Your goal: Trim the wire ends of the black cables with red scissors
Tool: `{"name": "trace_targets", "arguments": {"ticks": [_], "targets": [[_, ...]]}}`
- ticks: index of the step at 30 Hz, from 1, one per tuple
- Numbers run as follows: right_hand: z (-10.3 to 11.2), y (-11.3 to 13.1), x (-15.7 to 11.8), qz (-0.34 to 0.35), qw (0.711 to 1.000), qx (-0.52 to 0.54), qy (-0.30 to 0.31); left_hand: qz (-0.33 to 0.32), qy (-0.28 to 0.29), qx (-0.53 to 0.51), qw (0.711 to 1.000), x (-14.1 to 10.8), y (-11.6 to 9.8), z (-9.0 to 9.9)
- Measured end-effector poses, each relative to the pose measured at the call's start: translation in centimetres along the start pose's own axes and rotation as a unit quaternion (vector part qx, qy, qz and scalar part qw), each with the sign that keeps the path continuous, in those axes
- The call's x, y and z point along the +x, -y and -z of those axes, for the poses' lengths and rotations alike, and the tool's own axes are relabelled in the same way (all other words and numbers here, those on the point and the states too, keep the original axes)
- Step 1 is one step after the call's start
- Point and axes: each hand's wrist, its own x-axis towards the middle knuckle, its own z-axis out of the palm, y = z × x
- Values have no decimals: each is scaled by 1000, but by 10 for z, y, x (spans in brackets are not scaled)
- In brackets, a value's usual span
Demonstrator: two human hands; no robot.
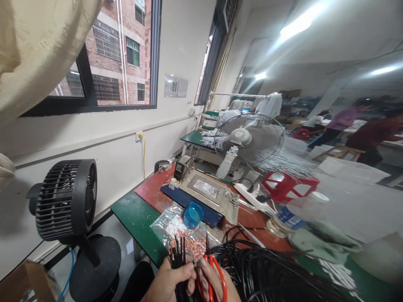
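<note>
Grips a bunch of black wires (180, 251), ends pointing far, in the closed left hand (173, 279). Holds red-handled scissors (224, 279) in the right hand (215, 279), wrapped around the handles, just beside the left. Has a heap of black cable (267, 270) close on the right. Faces, farther along the table (132, 220), a plastic sheet (162, 224) strewn with orange-red bits (192, 244), then a blue cup (193, 215).

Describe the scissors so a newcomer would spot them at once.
Find the green table, then the person's right hand at the bottom centre of the view. It holds the scissors, dark tip pointing away; bright orange-red handles set them apart from the black cables beside them.
</note>
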Motion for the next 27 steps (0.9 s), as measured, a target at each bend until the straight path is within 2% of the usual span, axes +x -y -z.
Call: {"name": "trace_targets", "arguments": {"ticks": [6, 10, 15, 18, 23, 27], "targets": [[1, 0, 2, -3, 1000, 24, 1, 2, 22, -3, 1000, -6, -8, -5], [3, -4, 5, -8, 1000, 15, 0, 16, 28, -12, 999, -9, -12, -7], [2, -7, 9, -16, 1000, -9, -2, 13, 64, 7, 998, -8, -13, -5], [2, -3, 6, 6, 1000, 2, 7, 17, 56, -2, 998, -6, -10, -3], [9, 2, -1, 54, 996, -22, 65, 28, 17, -34, 999, -4, -6, 1], [7, 0, 2, 39, 998, -5, 51, 26, 34, -24, 999, -5, -6, 0]]}}
